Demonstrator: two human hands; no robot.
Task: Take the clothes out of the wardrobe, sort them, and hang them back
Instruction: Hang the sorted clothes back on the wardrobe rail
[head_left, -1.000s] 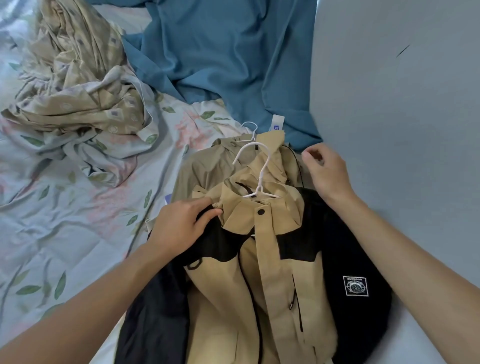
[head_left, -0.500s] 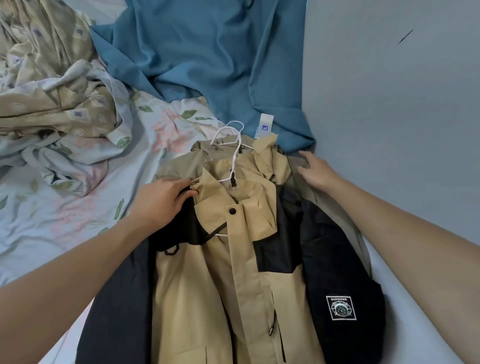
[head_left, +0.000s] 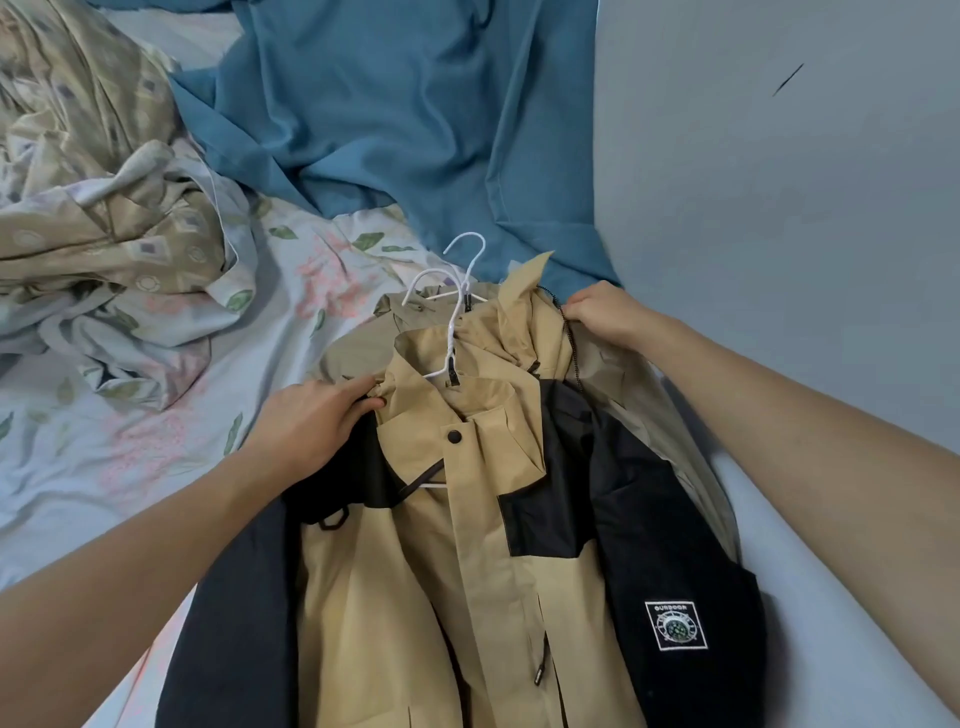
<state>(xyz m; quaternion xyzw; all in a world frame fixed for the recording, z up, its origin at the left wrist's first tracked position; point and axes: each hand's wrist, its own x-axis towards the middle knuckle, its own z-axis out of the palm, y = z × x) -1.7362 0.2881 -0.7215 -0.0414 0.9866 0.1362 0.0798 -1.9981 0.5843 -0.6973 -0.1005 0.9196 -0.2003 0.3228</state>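
Head view: both hands' grips pinch the smooth tan-and-black jacket (head_left: 467, 519), left hand (head_left: 311, 426) at collar, right hand (head_left: 605, 312) at hood.

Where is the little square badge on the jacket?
In the head view, the square badge sits low on the right, on the black sleeve of the tan and black jacket, below the right hand and beside the pale grey sheet.

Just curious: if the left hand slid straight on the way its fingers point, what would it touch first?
Probably the tan collar of the tan-and-black jacket; the left hand already touches it, with the white hanger just beyond.
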